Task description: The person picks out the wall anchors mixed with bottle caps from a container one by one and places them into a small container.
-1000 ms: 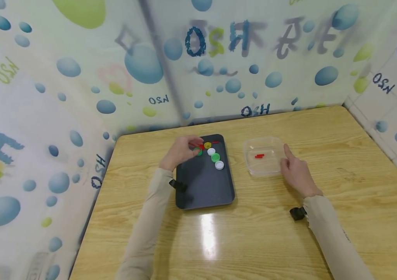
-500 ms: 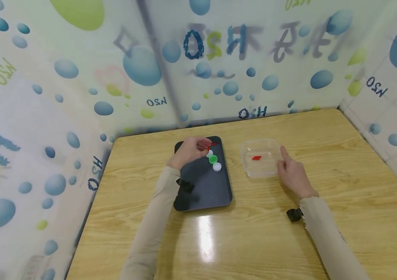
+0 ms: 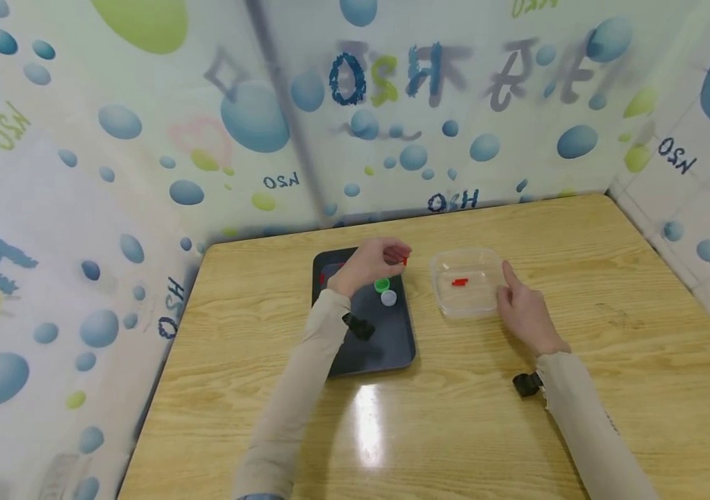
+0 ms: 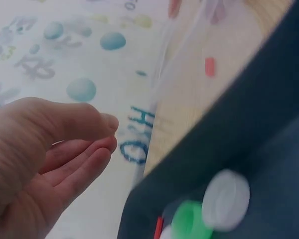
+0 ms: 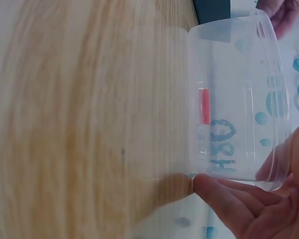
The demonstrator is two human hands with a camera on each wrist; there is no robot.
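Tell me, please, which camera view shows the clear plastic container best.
The right wrist view, where the container appears largest, side-on. The head view shows it smaller, from above; the left wrist view, only a blurred part.

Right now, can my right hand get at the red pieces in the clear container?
Likely yes: your right hand rests against the side of the clear container, no lid shows on it, and nothing visible covers the red pieces inside.

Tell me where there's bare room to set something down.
Free: tabletop right of the right hand, and between both sleeves, nearer than the dark tray. Crowded: the tray's far half, caps lying there and the left hand above.
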